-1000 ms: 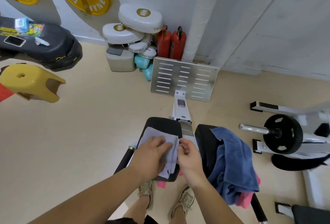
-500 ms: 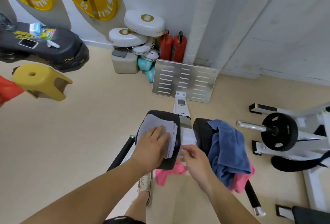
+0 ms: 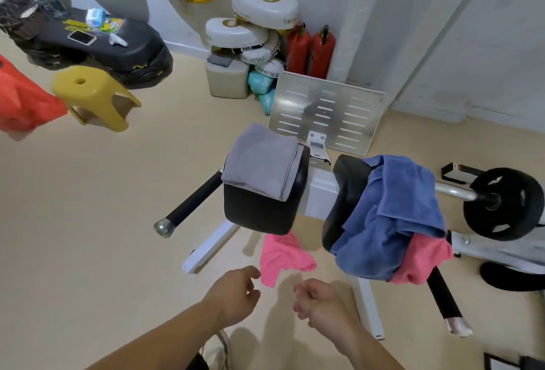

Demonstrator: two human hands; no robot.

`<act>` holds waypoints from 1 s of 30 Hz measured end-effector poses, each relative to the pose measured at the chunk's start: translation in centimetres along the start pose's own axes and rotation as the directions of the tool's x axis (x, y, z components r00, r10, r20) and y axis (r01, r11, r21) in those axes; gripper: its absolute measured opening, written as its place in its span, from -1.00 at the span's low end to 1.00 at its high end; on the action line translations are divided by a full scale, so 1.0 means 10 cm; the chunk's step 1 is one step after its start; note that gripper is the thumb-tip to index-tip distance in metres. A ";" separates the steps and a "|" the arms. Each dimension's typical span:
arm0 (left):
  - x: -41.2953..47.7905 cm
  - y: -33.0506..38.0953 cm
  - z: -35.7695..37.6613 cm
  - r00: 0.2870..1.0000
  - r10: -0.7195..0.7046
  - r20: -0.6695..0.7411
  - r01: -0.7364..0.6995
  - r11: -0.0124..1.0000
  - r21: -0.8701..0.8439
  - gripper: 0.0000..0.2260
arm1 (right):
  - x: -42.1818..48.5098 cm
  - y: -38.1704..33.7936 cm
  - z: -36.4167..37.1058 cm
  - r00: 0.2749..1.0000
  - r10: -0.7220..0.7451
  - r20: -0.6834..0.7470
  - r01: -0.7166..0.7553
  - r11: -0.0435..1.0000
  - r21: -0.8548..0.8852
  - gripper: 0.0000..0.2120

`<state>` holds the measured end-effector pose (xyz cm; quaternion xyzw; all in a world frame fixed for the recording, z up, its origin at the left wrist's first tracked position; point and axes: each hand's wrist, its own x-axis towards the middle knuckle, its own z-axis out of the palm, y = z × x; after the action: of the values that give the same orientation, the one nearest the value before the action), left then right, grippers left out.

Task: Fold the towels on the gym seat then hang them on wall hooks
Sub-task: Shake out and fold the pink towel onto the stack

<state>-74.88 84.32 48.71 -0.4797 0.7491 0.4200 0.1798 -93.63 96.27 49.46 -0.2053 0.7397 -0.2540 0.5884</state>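
A folded grey towel [image 3: 262, 160] lies flat on the left seat pad [image 3: 259, 216], covering its far half, with the stacked edges facing right. A blue towel [image 3: 395, 216] is draped unfolded over the right pad [image 3: 345, 192], and a pink towel [image 3: 421, 260] hangs out from under its lower edge. A second pink cloth [image 3: 283, 257] shows just below the near edge of the left pad; I cannot tell whether it hangs or lies on the floor [image 3: 88, 222].

Both hands are low in the view, near each other but apart, and hold nothing. The left hand [image 3: 233, 296] has relaxed, slightly bent fingers, their tips just beside the lower tip of the pink cloth; whether they touch it is unclear. The right hand [image 3: 321, 299] has its fingers loosely curled inward.

Beyond the pads a metal footplate [image 3: 327, 113] leans up, and a yellow stool [image 3: 94, 95] stands at the left.
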 end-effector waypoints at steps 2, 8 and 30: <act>0.31 -0.25 0.27 0.999 -0.032 0.009 0.032 0.999 -0.008 -0.59 | 0.45 0.30 0.16 1.000 0.019 0.007 -0.019 0.999 -0.037 -0.84; 1.56 -1.03 1.20 0.999 0.011 0.039 -0.011 1.000 0.003 -0.55 | 2.23 1.52 0.70 0.998 -0.048 -0.038 0.035 0.957 -0.287 -0.85; 3.02 -2.19 2.38 0.997 0.074 0.032 -0.076 0.995 0.068 -0.77 | 4.75 3.14 0.80 0.978 -0.091 -0.188 -0.046 0.784 -0.619 -0.75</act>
<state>-73.32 82.20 4.51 -0.4385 0.7778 0.4075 0.1917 -96.58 91.33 -7.73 -0.3683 0.8368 -0.0238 0.4044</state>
